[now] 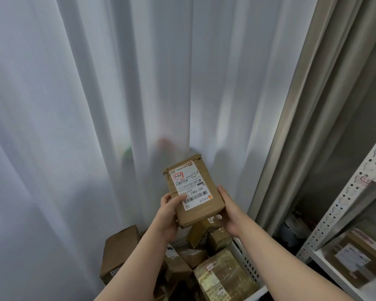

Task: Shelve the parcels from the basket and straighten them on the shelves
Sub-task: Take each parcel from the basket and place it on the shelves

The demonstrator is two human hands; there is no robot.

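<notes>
Both hands, left hand [169, 210] and right hand [227, 213], clasp the brown paper-wrapped labelled parcel [193, 192] by its long edges; looks light, stiff, easy to grip.

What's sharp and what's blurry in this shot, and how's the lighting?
Head view: the parcel held by the left hand and right hand is sharp, label readable; the shelf box at the right edge is smeared; the curtain passes soft, even light, without glare.

1 head-worn view, forward and down, close
</notes>
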